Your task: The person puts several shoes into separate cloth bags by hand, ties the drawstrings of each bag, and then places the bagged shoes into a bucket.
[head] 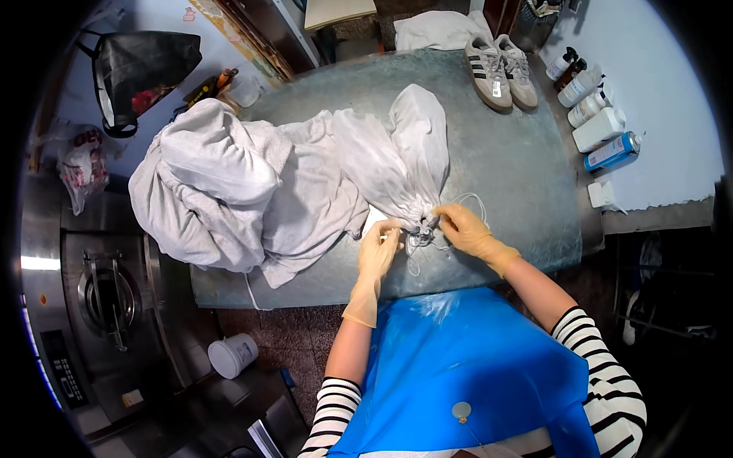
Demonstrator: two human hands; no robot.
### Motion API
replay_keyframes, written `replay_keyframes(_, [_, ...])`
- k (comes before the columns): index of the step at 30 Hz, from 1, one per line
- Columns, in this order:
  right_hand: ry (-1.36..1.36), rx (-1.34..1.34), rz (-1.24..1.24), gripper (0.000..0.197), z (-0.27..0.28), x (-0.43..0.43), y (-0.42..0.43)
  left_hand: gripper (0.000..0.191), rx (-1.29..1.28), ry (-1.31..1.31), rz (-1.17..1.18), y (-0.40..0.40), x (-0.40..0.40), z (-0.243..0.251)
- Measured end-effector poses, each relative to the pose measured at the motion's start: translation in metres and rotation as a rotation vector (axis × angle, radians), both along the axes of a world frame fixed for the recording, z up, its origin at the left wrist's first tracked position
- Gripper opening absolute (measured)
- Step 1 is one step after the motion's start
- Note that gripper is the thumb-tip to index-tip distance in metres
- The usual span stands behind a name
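A white cloth drawstring bag (395,149) lies on the metal-topped table (515,172), its gathered mouth towards me and its far end split into two bulging lobes. Thin white cord (413,266) is bunched and knotted at the mouth, with loops trailing onto the table. My right hand (465,229), in a pale yellow rubber glove, pinches the gathered cloth at the right of the mouth. On the other side, my gloved left hand (379,249) is beside the knot with fingers bent; whether it grips cord is unclear. A heap of whitish cloth (212,189) lies to the left.
Grey sneakers (495,74) with black stripes stand at the table's far right. Several bottles and a blue spray can (613,153) line the right wall ledge. A black bag (143,74) hangs at left, above a steel machine (109,297). A white bucket (232,355) is on the lower left.
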State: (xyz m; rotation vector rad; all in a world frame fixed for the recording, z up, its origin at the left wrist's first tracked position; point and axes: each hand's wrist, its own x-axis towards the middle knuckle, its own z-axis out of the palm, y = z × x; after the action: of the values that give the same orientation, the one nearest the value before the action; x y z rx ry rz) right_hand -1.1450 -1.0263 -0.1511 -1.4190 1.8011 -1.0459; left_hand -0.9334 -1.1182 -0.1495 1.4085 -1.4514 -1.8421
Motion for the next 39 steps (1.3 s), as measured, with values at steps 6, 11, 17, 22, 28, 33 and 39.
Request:
replay_keyframes(6, [0.300, -0.105, 0.266, 0.021, 0.003, 0.024, 0.003, 0.016, 0.173, -0.005, -0.137, 0.024, -0.013, -0.016])
replay_keyframes(11, [0.449, 0.112, 0.168, 0.016, -0.027, 0.023, -0.015, 0.011, 0.359, 0.092, -0.035, 0.024, -0.027, -0.023])
replay_keyframes(17, [0.475, 0.053, 0.061, 0.020, -0.028, 0.024, -0.022, 0.012, 0.369, 0.149, 0.075, 0.027, -0.039, -0.030])
replay_keyframes(22, [0.372, 0.212, 0.081, 0.019, -0.015, 0.023, -0.028, 0.011, 0.361, 0.156, 0.159, 0.031, -0.043, -0.030])
replay_keyframes(28, [0.273, 0.146, 0.093, 0.017, -0.016, 0.025, -0.018, 0.013, 0.352, 0.223, 0.218, 0.029, -0.045, -0.032])
replay_keyframes(33, [0.395, 0.111, 0.147, 0.017, -0.010, 0.030, -0.014, 0.011, 0.361, 0.238, 0.192, 0.028, -0.041, -0.035])
replay_keyframes(39, [0.455, -0.063, 0.209, 0.014, 0.005, 0.028, -0.015, 0.009, 0.376, 0.293, 0.075, 0.019, -0.031, -0.020])
